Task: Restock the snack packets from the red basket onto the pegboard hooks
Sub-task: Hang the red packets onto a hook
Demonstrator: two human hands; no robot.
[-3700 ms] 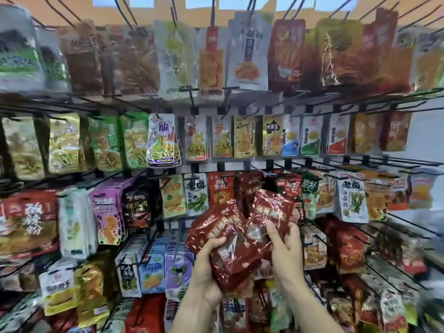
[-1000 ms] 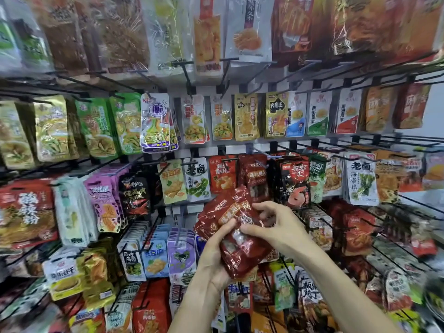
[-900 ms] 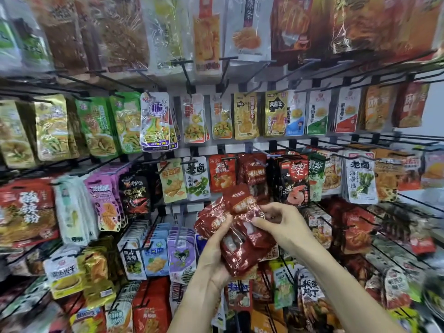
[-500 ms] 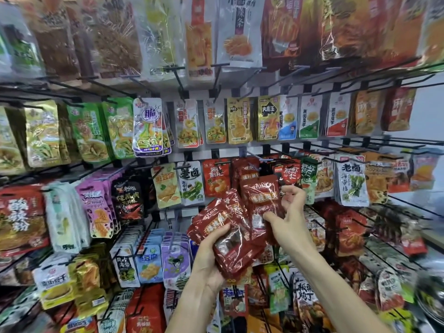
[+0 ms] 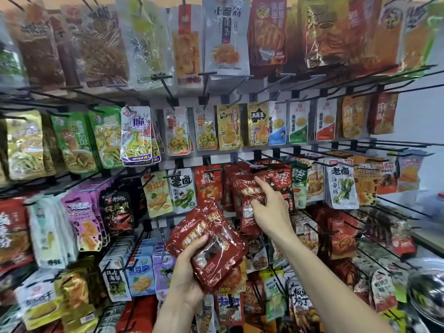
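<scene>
A pegboard wall (image 5: 408,121) is seen, crowded with hanging snack packets in rows: green packets (image 5: 72,140) at the left of the second row, yellow packets (image 5: 229,127) near its middle, and a white seaweed packet (image 5: 341,183) to the right of the third row. Black hooks (image 5: 394,205) are seen jutting toward the viewer on the right, some of them bare. A hook with a pale tip (image 5: 249,164) projects just above the dark red packets already hung in the third row. A bundle of dark red snack packets (image 5: 211,246) is gripped by the left hand (image 5: 189,282), its thumb curled over the front of the pile and the fingers hidden behind. One more dark red packet (image 5: 247,200) is held against that hung stack by the right hand (image 5: 271,212); the forefinger is stretched upward over the packet's top and the thumb is pressed on its face, while the other fingers are curled behind. Whether this packet is on the hook cannot be told. At the lower right corner a shiny metal object (image 5: 430,292) is seen, blurred.
</scene>
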